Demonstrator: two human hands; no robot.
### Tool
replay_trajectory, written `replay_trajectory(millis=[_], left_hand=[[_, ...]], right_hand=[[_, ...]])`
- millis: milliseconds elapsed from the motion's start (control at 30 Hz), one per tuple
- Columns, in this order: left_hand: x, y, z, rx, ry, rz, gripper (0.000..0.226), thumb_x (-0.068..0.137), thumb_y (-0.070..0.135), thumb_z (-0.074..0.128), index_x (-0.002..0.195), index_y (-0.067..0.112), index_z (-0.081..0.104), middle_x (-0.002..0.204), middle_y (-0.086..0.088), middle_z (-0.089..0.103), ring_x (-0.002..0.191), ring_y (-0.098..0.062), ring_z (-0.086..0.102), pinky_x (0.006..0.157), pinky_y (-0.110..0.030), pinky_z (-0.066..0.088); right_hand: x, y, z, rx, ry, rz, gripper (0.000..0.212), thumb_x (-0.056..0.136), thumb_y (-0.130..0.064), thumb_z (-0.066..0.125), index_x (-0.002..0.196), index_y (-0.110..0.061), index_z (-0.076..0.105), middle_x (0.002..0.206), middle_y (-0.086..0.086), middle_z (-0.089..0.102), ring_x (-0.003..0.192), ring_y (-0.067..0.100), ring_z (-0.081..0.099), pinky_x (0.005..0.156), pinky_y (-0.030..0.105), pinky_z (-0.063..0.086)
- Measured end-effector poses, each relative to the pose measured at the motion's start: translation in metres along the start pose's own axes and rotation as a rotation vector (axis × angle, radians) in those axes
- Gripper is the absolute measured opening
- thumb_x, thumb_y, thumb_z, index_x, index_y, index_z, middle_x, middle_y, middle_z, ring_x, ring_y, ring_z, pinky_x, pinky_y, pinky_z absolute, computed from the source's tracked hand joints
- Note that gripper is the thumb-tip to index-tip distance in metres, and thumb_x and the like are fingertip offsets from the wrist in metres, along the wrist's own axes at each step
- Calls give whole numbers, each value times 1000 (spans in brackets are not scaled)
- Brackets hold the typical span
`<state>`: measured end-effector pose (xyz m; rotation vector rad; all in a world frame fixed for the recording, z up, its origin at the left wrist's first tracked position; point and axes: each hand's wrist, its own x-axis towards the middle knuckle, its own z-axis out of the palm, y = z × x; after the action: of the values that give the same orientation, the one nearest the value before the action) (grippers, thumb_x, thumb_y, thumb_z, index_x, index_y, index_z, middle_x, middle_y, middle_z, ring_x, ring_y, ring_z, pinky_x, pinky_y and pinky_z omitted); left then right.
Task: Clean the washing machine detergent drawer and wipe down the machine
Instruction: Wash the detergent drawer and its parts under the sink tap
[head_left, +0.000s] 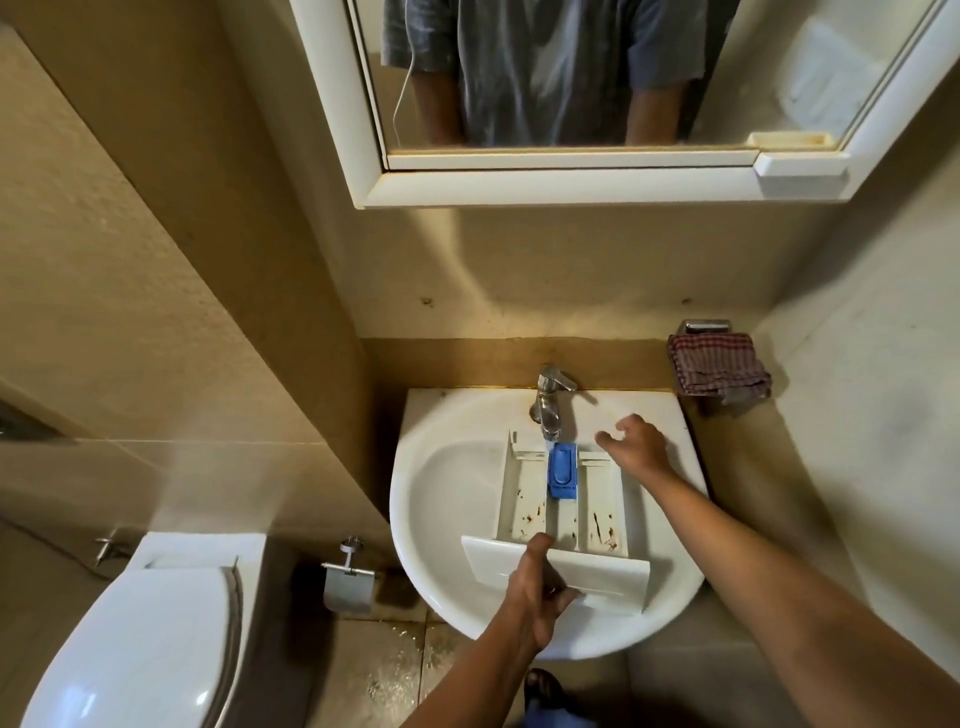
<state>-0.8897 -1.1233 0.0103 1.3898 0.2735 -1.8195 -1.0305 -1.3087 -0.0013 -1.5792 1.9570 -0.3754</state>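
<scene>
Over the sink (415, 525), left hand (535, 597) grips the stiff, light, probably slippery drawer (524, 499) by its front panel (602, 571); right hand (641, 449) hovers, fingers (626, 422) apart.

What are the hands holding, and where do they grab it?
The left hand grips the detergent drawer by its front panel. The right hand holds nothing and is open beside the faucet.

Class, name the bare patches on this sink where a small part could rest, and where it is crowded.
Free: bowl between sink rim and drawer; back ledge left of tap. Crowded: right of tap, right hand; front, left hand gripping drawer.
</scene>
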Motion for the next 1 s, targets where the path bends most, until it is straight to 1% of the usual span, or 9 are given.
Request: replay_trajectory(millis=[100,167,233,300,400,533,633,867,1000], left_hand=[[-2,-5,2,-83,-36,-52,51,79,21,70,121,-4,58,108,-26,68,102,-38,64,65,-38,60],[-5,-8,5,-138,-49,-71,49,79,15,69,121,-6,58,108,-28,67,104,-39,63,69,-40,61],[-7,-10,7,-189,-53,-82,47,80,12,68,121,-6,57,109,-28,66,105,-40,62,72,-44,60],[-9,-12,8,-239,-72,-72,43,80,9,68,119,-4,55,107,-27,67,101,-40,63,64,-43,61],[-12,-16,13,-242,-57,-49,30,82,9,67,109,-1,58,98,-22,70,94,-35,64,56,-37,60],[-10,-20,19,-196,-25,7,42,85,16,67,124,3,56,113,-19,68,104,-31,65,65,-32,60],[-6,-13,14,-168,-35,-39,41,85,21,70,117,1,56,112,-22,67,106,-36,63,73,-38,60],[0,-1,-6,-129,30,-55,54,88,35,66,123,-3,51,93,-15,56,83,-29,55,68,-39,53],[5,12,-22,-62,165,10,32,89,26,65,105,1,54,88,-14,53,77,-28,52,71,-40,50]], right_hand=[[-7,20,-4,77,-189,118,33,83,-46,66,85,-16,52,86,3,55,85,22,57,69,30,37],[-12,32,-3,194,-382,196,30,84,-45,66,97,-21,51,94,-1,60,91,19,58,79,31,44],[-21,38,1,308,-543,280,30,89,-32,63,115,-25,49,106,3,68,101,25,62,90,45,50],[-33,35,2,380,-614,283,29,95,-18,56,121,-25,47,105,3,67,98,24,62,78,43,54],[-37,29,7,505,-535,306,34,97,-7,49,130,-16,48,110,8,64,98,26,61,71,35,52],[-31,21,17,534,-462,290,35,97,0,45,131,-7,49,117,16,63,96,29,61,81,39,52],[-31,14,18,554,-453,305,34,96,1,45,129,-6,50,121,19,62,100,32,61,87,43,50],[-34,32,25,648,-374,356,37,94,-1,51,130,-11,52,110,12,66,100,30,64,89,48,52],[-38,37,27,686,-346,362,34,94,-3,54,126,-11,56,116,12,66,105,31,63,93,53,49]])
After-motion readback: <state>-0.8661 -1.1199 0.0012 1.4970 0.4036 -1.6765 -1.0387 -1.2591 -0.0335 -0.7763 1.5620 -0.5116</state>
